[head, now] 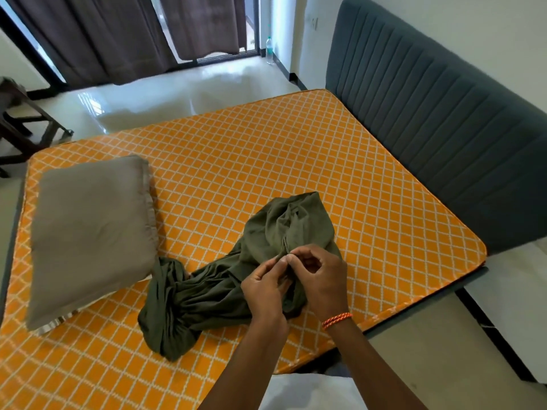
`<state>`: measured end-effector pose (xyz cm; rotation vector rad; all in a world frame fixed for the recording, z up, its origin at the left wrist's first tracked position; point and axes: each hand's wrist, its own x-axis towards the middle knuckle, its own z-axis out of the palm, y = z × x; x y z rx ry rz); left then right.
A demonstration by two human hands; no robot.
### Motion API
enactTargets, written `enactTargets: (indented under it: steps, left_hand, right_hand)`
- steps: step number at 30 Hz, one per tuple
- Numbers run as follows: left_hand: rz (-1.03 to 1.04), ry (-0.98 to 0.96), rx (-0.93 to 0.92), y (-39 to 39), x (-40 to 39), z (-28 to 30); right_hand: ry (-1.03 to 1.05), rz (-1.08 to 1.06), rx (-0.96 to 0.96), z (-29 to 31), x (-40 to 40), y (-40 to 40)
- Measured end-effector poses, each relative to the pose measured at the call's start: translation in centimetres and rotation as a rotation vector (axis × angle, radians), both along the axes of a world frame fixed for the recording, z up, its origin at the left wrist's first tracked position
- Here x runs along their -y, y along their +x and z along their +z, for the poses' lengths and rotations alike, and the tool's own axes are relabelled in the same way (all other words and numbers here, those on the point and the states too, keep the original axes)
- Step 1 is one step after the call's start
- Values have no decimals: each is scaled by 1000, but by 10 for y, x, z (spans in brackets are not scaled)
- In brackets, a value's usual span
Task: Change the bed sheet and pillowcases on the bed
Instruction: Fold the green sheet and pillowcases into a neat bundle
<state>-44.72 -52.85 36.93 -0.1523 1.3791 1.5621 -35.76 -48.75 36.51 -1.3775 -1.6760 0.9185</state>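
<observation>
Head view: a bunched green sheet [225,279] lies on the bare mattress [266,161], at about five o'clock from the pillow [88,235]. An edge of it is pinched by both the left hand [263,291] and the right hand [319,279], fingers curled on cloth. A hem or corner should probably be found first, then the cloth shaken open toward twelve o'clock without snagging the pillow.

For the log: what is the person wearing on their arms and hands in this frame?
Both forearms are bare, with no sleeves or gloves in view. The right hand has an orange-and-white braided thread bracelet at the wrist. The left hand and its wrist carry nothing. No rings or watch show.
</observation>
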Motion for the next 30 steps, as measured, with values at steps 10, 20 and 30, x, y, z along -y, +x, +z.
enactTargets:
  steps: [10,20,30]
  left_hand:
    - [-127,26,-39,13,2,-8]
    - [-223,-10,-490,16,-12,-18]
    - [-183,-53,-690,47,-25,-23]
  right_hand:
    - [-8,-72,97,-9,5,14]
    - [-296,230,-47,0,-38,28]
    - [-200,338,-72,-38,-132,41]
